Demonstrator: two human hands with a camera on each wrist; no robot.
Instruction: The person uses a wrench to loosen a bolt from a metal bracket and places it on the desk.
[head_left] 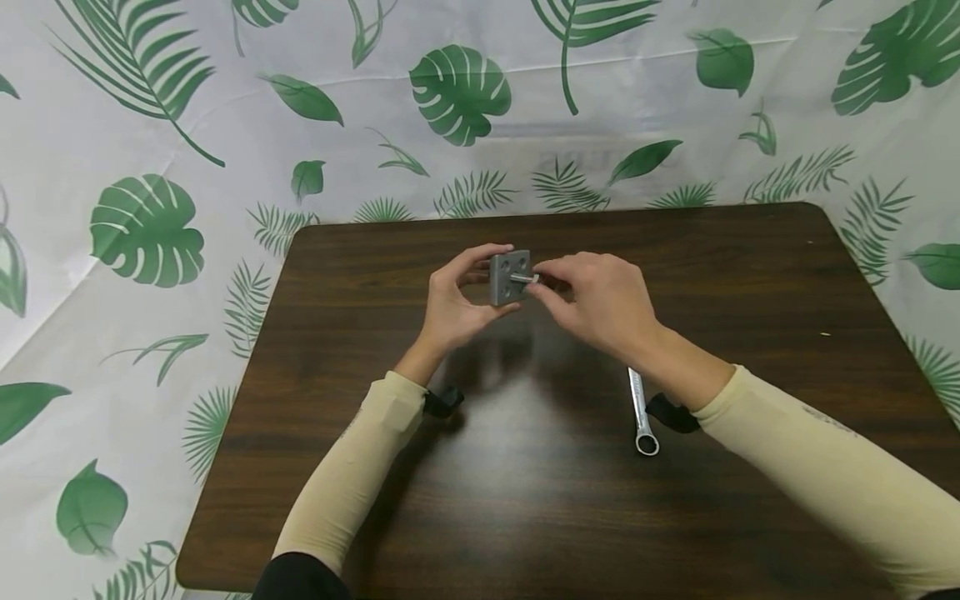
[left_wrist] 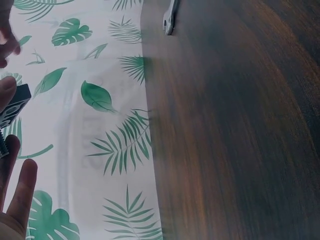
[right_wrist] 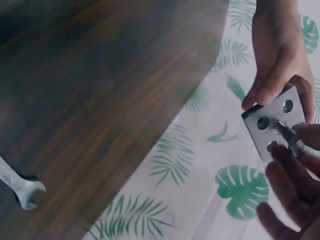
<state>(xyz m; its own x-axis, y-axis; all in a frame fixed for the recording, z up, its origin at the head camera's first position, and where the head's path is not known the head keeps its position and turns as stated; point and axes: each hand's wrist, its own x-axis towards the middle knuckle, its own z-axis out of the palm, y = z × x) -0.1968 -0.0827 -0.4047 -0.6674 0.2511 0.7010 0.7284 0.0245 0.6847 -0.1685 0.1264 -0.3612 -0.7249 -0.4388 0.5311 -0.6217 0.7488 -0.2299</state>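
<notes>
My left hand (head_left: 461, 304) holds a grey metal plate (head_left: 502, 287) on edge above the table, thumb at its lower edge and fingers at the upper. Several round holes pierce the plate's face, plain in the right wrist view. With thumb and fingertips, my right hand (head_left: 600, 300) pinches the outer end of a silver bolt (right_wrist: 285, 133). The bolt stands out from the middle of the plate; how deep it sits is hidden. The left wrist view catches only a dark corner of the plate (left_wrist: 17, 102) beside the thumb.
A combination wrench (head_left: 640, 417) lies on the brown wooden table (head_left: 487, 517) under my right forearm. Its open end (right_wrist: 30, 192) shows in the right wrist view. Behind the table hangs a white leaf-print cloth (head_left: 525, 158). Dark wrist straps (head_left: 444, 402) sit below both hands.
</notes>
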